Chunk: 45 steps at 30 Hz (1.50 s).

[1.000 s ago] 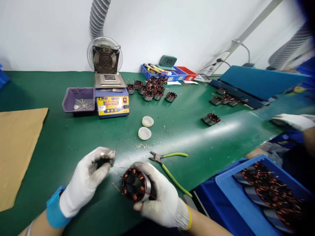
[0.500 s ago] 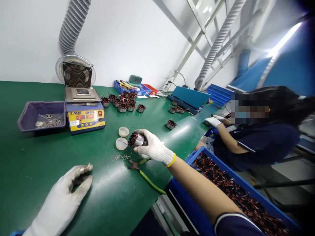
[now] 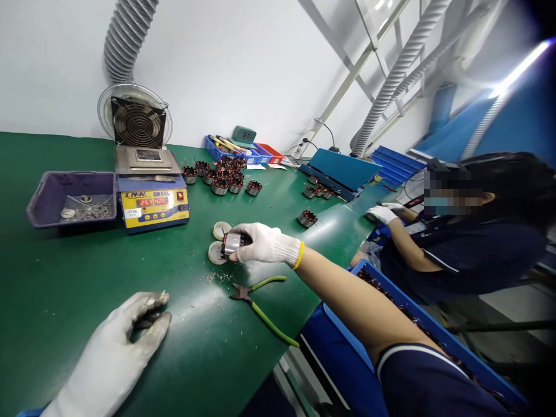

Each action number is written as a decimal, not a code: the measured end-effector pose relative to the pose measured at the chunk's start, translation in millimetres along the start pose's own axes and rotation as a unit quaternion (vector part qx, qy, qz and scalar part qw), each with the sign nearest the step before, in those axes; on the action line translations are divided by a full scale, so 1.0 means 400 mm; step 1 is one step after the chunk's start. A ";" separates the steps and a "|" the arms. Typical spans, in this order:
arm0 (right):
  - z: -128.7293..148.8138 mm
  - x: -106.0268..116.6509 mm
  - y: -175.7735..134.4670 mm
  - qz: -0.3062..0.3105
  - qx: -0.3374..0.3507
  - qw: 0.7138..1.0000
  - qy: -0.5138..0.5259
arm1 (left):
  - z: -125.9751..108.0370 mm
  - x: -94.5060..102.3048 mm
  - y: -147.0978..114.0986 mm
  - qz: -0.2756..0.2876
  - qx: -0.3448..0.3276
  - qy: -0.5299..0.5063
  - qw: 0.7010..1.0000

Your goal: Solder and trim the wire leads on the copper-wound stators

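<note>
In my gloved right hand [image 3: 264,244] is a motor stator [image 3: 233,245], a silver ring with dark copper-wound teeth, gripped from its right side. The stator lies tilted on its side, its wire end facing left at the rim of a small round white dish [image 3: 214,253]. Behind that dish is a second white dish [image 3: 220,229]. My gloved left hand [image 3: 125,341] rests low over the green table, fingers curved, thumb apart, nothing between them. Green-handled cutting pliers [image 3: 241,292] lie open on the table just in front of my right hand.
A yellow-blue solder pot [image 3: 154,205] stands back left, beside a purple bin [image 3: 39,202]. Several stators [image 3: 220,185] cluster behind; one stator [image 3: 307,218] sits farther right. A blue crate [image 3: 369,272] borders the table's right edge, near a seated co-worker [image 3: 469,243]. Wire scraps [image 3: 219,277] lie scattered.
My right hand has moved slightly left and turned the stator, bringing its wire end over the nearer dish. The view has shifted a little. My left hand keeps its pose.
</note>
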State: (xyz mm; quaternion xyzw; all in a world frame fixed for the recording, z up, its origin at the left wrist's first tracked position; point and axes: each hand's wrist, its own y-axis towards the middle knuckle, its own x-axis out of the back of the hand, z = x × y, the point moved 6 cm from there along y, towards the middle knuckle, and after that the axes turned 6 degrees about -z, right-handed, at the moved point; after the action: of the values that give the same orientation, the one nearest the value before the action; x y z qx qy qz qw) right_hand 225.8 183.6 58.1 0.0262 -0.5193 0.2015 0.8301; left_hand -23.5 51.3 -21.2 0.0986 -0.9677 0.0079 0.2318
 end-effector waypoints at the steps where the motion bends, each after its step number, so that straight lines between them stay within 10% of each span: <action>1: 0.008 0.002 0.003 0.004 0.006 1.000 -0.013 | 0.000 0.001 -0.001 0.001 0.002 0.000 1.000; 8: 0.047 0.020 -0.001 -0.015 0.027 0.997 -0.073 | -0.003 0.004 0.001 0.001 -0.002 -0.003 1.000; 15: 0.073 0.043 -0.063 -0.279 0.107 0.922 -0.244 | -0.006 -0.002 0.004 0.016 -0.002 -0.017 1.000; 23: 0.095 -0.073 -0.043 -0.288 0.260 0.830 -0.401 | -0.018 0.008 0.006 0.014 0.011 -0.022 1.000; 30: 0.120 -0.027 -0.038 -0.309 0.263 0.820 -0.404 | -0.007 0.003 0.010 -0.003 0.020 -0.037 0.999; 38: 0.319 0.157 0.175 -0.403 0.266 0.785 -0.388 | -0.027 0.003 0.007 -0.007 0.042 -0.086 0.995; 45: 0.490 0.152 0.383 -0.364 0.293 0.789 -0.398 | -0.027 0.004 0.008 0.005 0.073 -0.129 0.989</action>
State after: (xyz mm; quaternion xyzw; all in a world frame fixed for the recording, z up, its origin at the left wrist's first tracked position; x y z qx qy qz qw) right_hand 26.6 293.1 175.7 0.5334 -0.6719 -0.0016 0.5138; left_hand -20.8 54.8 -10.9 0.1107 -0.9868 0.0673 0.0975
